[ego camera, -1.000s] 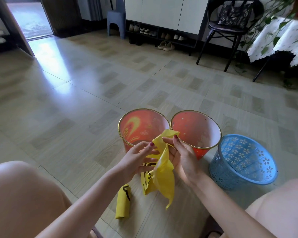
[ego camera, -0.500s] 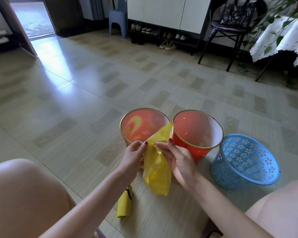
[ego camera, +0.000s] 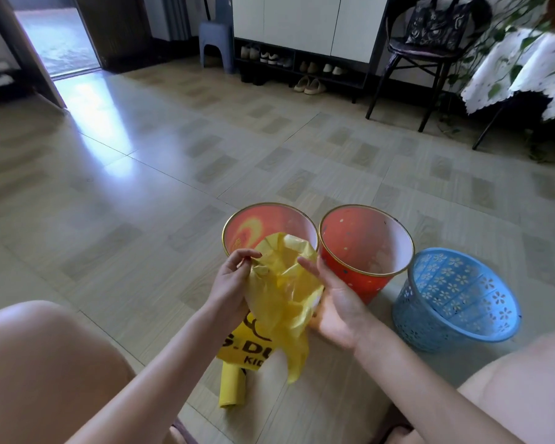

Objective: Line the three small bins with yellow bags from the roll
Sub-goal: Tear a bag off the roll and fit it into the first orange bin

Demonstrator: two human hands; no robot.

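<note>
None of your three bins is lined yet: the left orange bin (ego camera: pixel 269 225), the right orange bin (ego camera: pixel 366 238) and the blue basket (ego camera: pixel 455 299) stand bare. Your left hand (ego camera: pixel 233 280) pinches the yellow bag (ego camera: pixel 282 283) with its fingers, your right hand (ego camera: pixel 334 302) spreads it with straight fingers just before the left bin, and the roll (ego camera: pixel 231 387) lies on the floor

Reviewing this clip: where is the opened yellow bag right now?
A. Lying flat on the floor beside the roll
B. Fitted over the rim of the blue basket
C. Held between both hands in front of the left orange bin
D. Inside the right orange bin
C: the yellow bag hangs between the left hand and right hand, just in front of the left orange bin, not in any bin.
</note>
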